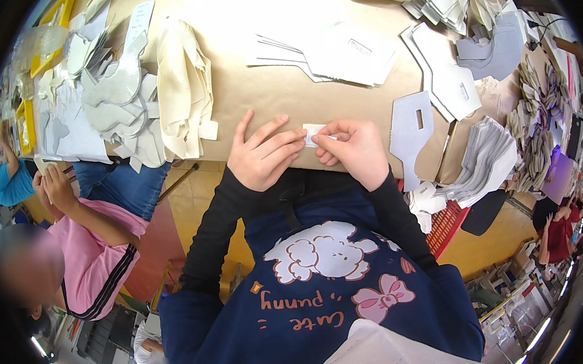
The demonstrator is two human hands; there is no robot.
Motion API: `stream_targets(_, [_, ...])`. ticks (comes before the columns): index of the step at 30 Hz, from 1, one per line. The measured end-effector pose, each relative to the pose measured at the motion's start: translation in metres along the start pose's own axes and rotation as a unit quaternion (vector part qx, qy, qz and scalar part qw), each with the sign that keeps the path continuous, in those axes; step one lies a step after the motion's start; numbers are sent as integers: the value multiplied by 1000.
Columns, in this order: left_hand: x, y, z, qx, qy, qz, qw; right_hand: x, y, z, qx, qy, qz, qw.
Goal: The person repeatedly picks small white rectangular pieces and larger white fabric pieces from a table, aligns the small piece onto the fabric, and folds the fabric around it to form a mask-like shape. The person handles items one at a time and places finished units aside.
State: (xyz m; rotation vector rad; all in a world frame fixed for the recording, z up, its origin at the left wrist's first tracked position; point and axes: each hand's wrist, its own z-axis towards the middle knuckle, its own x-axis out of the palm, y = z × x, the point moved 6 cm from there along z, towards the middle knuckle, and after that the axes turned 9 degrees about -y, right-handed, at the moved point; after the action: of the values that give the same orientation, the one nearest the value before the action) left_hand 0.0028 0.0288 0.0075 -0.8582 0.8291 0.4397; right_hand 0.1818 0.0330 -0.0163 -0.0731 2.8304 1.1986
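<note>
A small white and cream piece (311,133), flat like fabric or paper, lies at the near edge of the table between my hands. My right hand (356,148) pinches it between thumb and fingers. Stretched out toward the same piece, the fingers of my left hand (263,154) rest with their tips at its left side. Just beyond my hands is a fanned stack of white shaped pieces (337,52). A single pale grey piece with a slot (410,131) lies right of my right hand.
On the left lie cream fabric strips (185,88) and piled grey-white cut pieces (123,95). More stacks sit at right, including layered white pieces (483,157) and a bundled heap (541,120). A co-worker in a pink shirt (96,254) is at the left. Brown paper (246,95) covers the table.
</note>
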Motion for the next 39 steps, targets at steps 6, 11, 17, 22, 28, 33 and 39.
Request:
stream_targets(6, [1, 1, -1, -9, 6, -5, 1000, -1, 3, 2, 20, 10, 0, 1000])
stream_targets(11, [1, 0, 0, -15, 2, -7, 1000, 0, 7, 2, 26, 11, -7, 1000])
stream_targets(17, [0, -1, 0, -15, -5, -6, 1000, 3, 14, -3, 14, 47, 3, 999])
stream_targets(22, [0, -1, 0, -19, -19, -4, 1000, 1, 13, 8, 3, 13, -33, 999])
stream_targets(28, [0, -1, 1, -20, -15, -5, 1000, -1, 11, 9, -3, 17, -35, 999])
stream_targets(33, [0, -2, 1, -30, 1, 12, 999, 0, 11, 9, -7, 19, -37, 999])
stream_targets(39, [3, -6, 0, 23, -5, 50, 998, -2, 11, 12, -14, 31, -53, 998])
